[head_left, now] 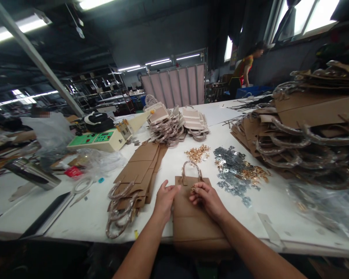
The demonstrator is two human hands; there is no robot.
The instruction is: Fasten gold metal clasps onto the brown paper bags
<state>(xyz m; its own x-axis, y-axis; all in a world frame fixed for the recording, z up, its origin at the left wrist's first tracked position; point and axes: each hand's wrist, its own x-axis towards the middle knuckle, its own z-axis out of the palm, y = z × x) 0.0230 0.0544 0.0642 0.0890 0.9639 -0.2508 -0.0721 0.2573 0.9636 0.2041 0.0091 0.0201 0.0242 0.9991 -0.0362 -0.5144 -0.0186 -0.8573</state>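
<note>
A flat brown paper bag with a clear plastic handle lies on the white table in front of me. My left hand rests on the bag's left edge, fingers curled against it. My right hand is pinched over a small gold metal fitting near the bag's top. Beyond the bag lie a heap of gold fittings and a heap of silver metal plates.
Flat brown bags with handles are stacked at left; a tall pile of them fills the right. Finished bags lie at the back. A green-and-cream machine, a steel cylinder and plastic wrap sit left. A person stands far back.
</note>
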